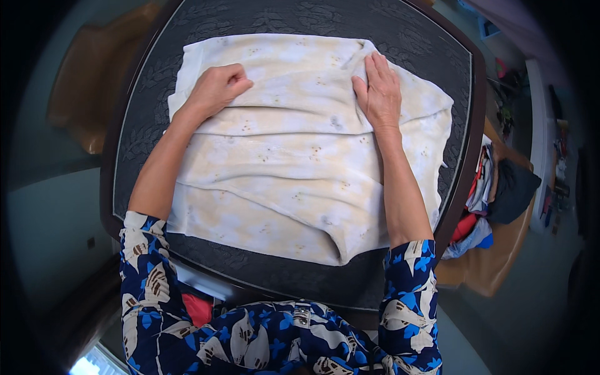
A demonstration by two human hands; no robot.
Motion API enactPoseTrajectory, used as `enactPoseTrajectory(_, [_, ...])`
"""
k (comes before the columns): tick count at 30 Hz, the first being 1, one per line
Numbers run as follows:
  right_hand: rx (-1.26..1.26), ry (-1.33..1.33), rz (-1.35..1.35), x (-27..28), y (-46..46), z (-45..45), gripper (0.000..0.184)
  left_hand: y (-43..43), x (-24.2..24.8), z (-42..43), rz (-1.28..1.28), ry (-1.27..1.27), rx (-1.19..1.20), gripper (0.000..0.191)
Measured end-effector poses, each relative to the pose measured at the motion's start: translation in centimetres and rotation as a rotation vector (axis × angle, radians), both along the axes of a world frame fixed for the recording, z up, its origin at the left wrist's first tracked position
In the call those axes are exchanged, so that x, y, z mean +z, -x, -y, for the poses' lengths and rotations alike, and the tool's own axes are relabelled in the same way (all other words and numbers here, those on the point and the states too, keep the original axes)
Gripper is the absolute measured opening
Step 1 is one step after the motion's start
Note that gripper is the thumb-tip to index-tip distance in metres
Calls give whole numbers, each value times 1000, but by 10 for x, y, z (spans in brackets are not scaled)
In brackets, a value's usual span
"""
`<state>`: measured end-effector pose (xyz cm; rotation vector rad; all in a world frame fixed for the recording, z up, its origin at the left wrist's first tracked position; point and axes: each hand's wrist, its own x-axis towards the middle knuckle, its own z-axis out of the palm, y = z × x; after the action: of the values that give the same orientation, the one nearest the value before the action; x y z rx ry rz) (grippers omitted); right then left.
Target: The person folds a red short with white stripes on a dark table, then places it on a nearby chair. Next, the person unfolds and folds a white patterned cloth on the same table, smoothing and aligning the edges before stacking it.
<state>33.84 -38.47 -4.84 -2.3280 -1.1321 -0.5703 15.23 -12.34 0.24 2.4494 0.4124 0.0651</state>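
Observation:
A cream and white patterned fabric piece (281, 152), possibly a blanket or towel, lies spread and loosely folded before me. Creases run across its width, and its right side fans out in a rumpled flap. My left hand (218, 89) rests on the upper left part of the fabric with its fingers curled in and the thumb against them; no cloth shows inside the fist. Palm down, my right hand (382, 98) presses flat on the upper right part, beside a raised fold, its thumb apart from the fingers.
The fabric is on a dark, leaf-patterned tabletop (290, 276) with a brown rim. On the right, a tan chair (504, 262) bears a pile of clothes (511, 192). Another tan chair (89, 84) stands to the left. A red item (197, 309) shows below the table's near edge.

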Motion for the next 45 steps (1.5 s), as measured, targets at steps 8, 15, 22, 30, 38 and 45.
enactPoseTrajectory(8, [-44,10,-41,5,4,0,49,9,-2,3,32,-94,55,19])
enactPoseTrajectory(15, [-57,52,24,-4,-2,-2,48,52,-5,-28,403,-292,245,24])
enactPoseTrajectory(22, [-44,17,4,-6,-3,0,47,86,-10,-36,142,-101,518,28])
enactPoseTrajectory(30, [-60,37,3,-4,-4,0,44,88,-3,-37,232,-488,428,16])
enactPoseTrajectory(38, [-64,58,4,-4,-4,1,45,62,-16,11,420,-438,-38,24])
enactPoseTrajectory(45, [-23,-12,5,-5,-5,0,44,68,-16,22,66,-588,111,42])
